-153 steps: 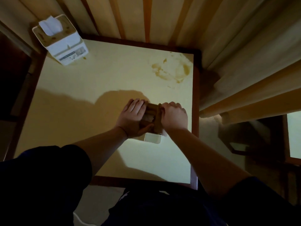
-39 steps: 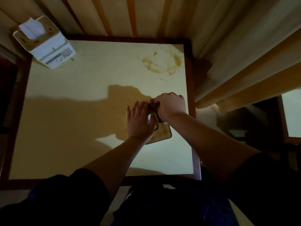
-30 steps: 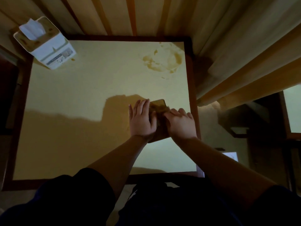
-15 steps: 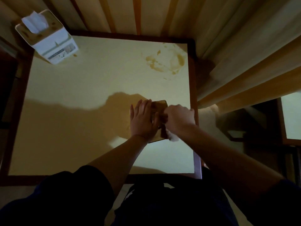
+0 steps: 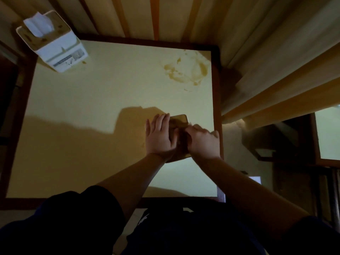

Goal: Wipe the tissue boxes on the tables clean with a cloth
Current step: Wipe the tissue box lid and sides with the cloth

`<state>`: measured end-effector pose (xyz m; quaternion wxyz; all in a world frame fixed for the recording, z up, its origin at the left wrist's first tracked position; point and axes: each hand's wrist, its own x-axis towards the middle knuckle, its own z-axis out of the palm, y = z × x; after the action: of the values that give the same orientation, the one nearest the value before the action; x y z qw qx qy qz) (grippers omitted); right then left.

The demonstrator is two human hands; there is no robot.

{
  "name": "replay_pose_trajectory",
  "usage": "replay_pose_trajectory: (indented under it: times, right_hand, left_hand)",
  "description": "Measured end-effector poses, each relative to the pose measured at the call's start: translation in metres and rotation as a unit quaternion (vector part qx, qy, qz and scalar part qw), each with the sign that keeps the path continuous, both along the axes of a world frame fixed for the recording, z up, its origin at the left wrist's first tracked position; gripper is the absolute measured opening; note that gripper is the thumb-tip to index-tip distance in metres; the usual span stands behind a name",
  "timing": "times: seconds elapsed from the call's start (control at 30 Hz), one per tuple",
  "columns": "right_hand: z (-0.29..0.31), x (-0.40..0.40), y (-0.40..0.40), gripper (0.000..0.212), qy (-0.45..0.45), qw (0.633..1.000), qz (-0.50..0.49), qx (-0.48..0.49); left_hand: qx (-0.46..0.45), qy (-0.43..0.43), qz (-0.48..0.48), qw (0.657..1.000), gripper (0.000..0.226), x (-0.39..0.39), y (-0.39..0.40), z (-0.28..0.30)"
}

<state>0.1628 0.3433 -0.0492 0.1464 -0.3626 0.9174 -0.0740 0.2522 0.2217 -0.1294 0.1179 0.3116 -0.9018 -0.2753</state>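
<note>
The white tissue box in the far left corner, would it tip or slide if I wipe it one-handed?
The white tissue box stands tall and upright, so a push near its top may tip it. It sits at the table corner, so sliding could take it off.

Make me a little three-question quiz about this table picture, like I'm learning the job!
1. True or false: the white tissue box at the far left corner has brown spots on its lid.
2. Which hand lies flat on the brown-topped box near the table's right edge? A) left hand B) right hand C) neither
3. Fill in: the brown spill lies near the table's far ______ corner.

Key: 1 true; 2 A; 3 right. The cloth cannot be made out under the right hand.
</note>
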Motion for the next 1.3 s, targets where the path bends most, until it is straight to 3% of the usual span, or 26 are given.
replay_pose_trajectory:
  times: [0.1,0.2,0.4,0.5,0.83,1.03,1.3]
  right_hand:
    - [-0.001,0.014,0.03,0.016,0.027,0.999,0.023,0.007]
    - [0.008,0.019,0.045,0.011,-0.023,0.999,0.026,0.025]
    - [0.028,-0.001,0.009,0.018,-0.101,0.976,-0.003,0.191]
    - [0.026,-0.018,-0.024,0.006,-0.079,0.982,-0.035,0.168]
    - [0.019,-0.048,-0.078,0.016,-0.033,0.99,-0.051,0.131]
    - [0.011,-0.032,-0.048,0.028,-0.058,0.998,-0.028,0.025]
    - [0.005,0.003,0.016,0.018,-0.031,0.998,0.04,0.021]
  left_hand:
    - [-0.018,0.002,-0.004,1.0,0.064,0.002,0.0,0.002]
    - [-0.019,0.001,0.002,1.0,0.062,0.0,0.001,0.0]
    - [0.019,0.007,-0.007,1.0,0.068,-0.003,0.0,0.001]
    - [0.022,0.01,-0.004,1.0,0.069,-0.002,0.001,0.001]
    - [0.007,-0.013,0.007,1.0,0.067,-0.004,0.003,0.0]
    - [0.022,-0.011,-0.001,1.0,0.067,-0.002,0.002,0.0]
    - [0.008,-0.011,-0.018,1.0,0.068,0.0,0.001,0.0]
